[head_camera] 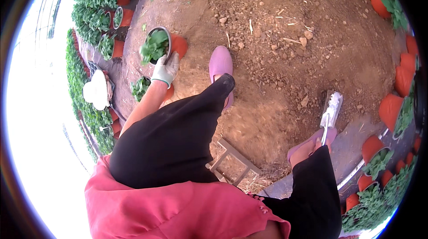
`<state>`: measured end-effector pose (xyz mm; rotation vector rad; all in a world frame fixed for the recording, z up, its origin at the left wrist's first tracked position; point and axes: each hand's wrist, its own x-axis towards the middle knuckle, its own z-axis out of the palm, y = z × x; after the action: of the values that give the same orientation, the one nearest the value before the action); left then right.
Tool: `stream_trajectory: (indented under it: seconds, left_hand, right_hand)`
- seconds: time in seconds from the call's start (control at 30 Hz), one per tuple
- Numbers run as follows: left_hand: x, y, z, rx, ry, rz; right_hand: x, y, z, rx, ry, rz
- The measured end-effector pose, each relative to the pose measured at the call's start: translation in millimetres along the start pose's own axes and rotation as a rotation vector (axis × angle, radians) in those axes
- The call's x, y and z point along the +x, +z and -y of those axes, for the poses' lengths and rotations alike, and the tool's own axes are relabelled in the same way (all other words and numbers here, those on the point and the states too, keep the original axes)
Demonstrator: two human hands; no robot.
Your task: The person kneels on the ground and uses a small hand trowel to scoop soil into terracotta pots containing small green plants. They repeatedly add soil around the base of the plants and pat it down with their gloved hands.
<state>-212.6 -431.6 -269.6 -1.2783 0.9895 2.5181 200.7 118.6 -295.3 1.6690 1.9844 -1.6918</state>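
My left hand (pixel 166 70), in a pale glove with a green cuff, grips the near rim of an orange plastic flowerpot (pixel 179 45) holding a leafy green plant (pixel 155 45). A second potted plant (pixel 140 88) stands close below that hand, partly behind my forearm. At the right, a metal hand trowel (pixel 332 108) carries white powder or granules in its blade. A few bare fingers of my right hand (pixel 317 144) show around its shank, beside my pink shoe; the rest of the hand and the handle are hidden by my black trouser leg.
Bare brown soil (pixel 267 55) with stones and straw lies between my feet. A small wooden stool frame (pixel 239 160) is below my legs. Rows of orange pots with green plants line the left and right sides. A white hat (pixel 97 90) shows among the plants at left.
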Motion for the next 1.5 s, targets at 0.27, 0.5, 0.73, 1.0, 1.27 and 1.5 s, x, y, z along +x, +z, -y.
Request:
stream_trajectory:
  seconds: [0.27, 0.5, 0.73, 1.0, 1.27, 1.5]
  left_hand:
    - [-31.8, 12.8, 40.5, 0.451, 0.004, 0.058]
    - [-49.6, 48.3, 72.3, 0.785, -0.138, 0.422]
    - [-44.9, 32.3, 88.0, 1.053, -0.084, 0.422]
    - [-6.4, 48.0, 151.0, 1.309, -0.102, 0.518]
    - [7.3, 51.0, 179.2, 1.42, -0.092, 0.566]
    - [3.2, 50.7, 182.3, 1.515, -0.069, 0.615]
  right_hand:
    - [3.9, 4.4, -8.8, -0.029, -0.002, 0.038]
    - [0.3, 2.1, -14.2, -0.025, -0.02, 0.006]
    - [13.4, -1.2, -20.7, -0.29, -0.258, 0.125]
    - [1.9, -45.0, 25.0, -0.405, -0.34, -0.06]
    - [44.8, -192.3, 45.1, 1.162, 0.115, -0.591]
    - [78.2, -240.7, -37.1, 1.287, 0.165, -0.396]
